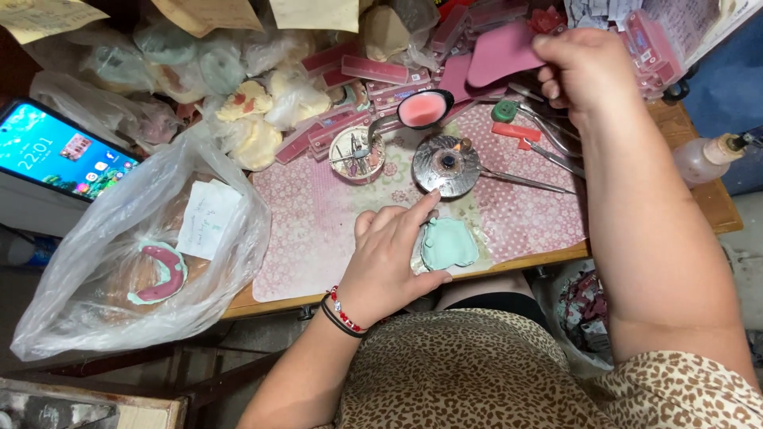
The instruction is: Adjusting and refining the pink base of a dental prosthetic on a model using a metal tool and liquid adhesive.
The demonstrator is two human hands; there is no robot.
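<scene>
L hand [387, 258] fingers loose beside green mould [449, 244]; R hand [584, 71] pinches pink wax sheet [502, 54], long axis left-right.

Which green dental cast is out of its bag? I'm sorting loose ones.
The pale green cast beside the left hand lies bare on the mat; the other green cast, carrying a pink rim, sits inside the clear plastic bag.

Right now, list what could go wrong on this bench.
1. A small flame burns on the round metal burner, and the left hand points close to it: it could get burned.
2. The green dental cast lies near the table edge under that hand: a nudge might drop it.
3. The right hand holds a pink wax sheet above the flame side, where it may soften.
</scene>
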